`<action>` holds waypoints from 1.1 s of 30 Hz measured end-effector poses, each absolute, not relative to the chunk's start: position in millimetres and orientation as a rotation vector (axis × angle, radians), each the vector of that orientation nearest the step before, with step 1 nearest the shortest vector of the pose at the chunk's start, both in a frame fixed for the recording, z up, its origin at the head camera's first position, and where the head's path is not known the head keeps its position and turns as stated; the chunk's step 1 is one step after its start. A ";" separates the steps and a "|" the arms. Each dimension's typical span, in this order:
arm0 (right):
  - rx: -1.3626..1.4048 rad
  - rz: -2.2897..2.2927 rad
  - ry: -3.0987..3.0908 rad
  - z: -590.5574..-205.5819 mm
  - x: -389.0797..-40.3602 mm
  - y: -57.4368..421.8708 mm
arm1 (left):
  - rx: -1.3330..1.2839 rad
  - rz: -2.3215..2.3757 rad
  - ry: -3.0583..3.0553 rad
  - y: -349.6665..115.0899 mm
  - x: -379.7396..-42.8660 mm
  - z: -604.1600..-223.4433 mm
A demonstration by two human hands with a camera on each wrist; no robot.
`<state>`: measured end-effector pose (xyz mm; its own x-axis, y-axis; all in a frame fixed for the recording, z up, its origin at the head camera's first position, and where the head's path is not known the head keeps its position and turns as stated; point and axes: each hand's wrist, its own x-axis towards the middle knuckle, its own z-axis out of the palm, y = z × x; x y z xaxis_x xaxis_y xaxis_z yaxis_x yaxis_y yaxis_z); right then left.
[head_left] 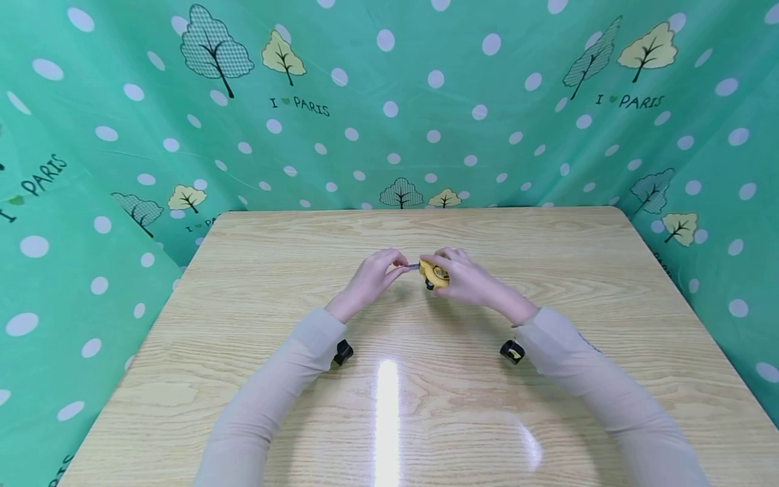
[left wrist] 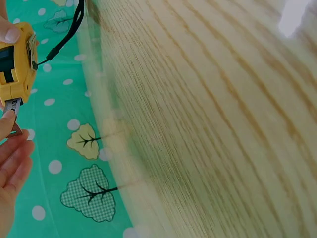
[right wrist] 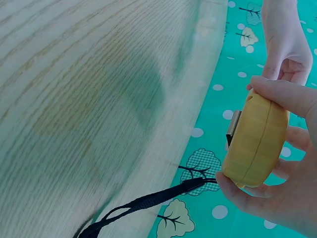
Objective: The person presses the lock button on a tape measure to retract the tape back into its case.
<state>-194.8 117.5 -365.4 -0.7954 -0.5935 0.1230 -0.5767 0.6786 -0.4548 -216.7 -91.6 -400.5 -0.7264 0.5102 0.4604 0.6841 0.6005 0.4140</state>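
My right hand (head_left: pixel 464 277) grips a yellow tape measure (head_left: pixel 433 274) above the wooden table, fingers and thumb around its case. In the right wrist view the case (right wrist: pixel 257 141) shows its rounded edge, a metal clip (right wrist: pixel 234 128) and a black wrist strap (right wrist: pixel 153 198) hanging down. My left hand (head_left: pixel 377 274) pinches the end of the blade between thumb and fingers. Only a short length of blade (left wrist: pixel 13 105) is out of the case, spanning the small gap between the hands. The hooked tip (left wrist: pixel 18 131) sits at the left fingertips.
A light wood-grain table (head_left: pixel 274 250) lies beneath both hands. Green dotted cloth (head_left: pixel 365 135) with tree prints hangs behind it and at both sides. Black wrist-worn mounts (head_left: pixel 512 351) show under the sleeves. Bright light reflections lie on the tabletop's near part.
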 end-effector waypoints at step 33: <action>-0.857 -0.714 2.833 -374.8 -195.9 140.6 | -0.882 -0.747 -2.578 -130.6 -211.6 -399.6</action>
<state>-195.9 140.6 -374.8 -0.8373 -0.5452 0.0414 -0.4997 0.7322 -0.4628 -211.6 -130.6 -399.6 -0.7600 0.4735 0.4451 0.6381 0.6736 0.3730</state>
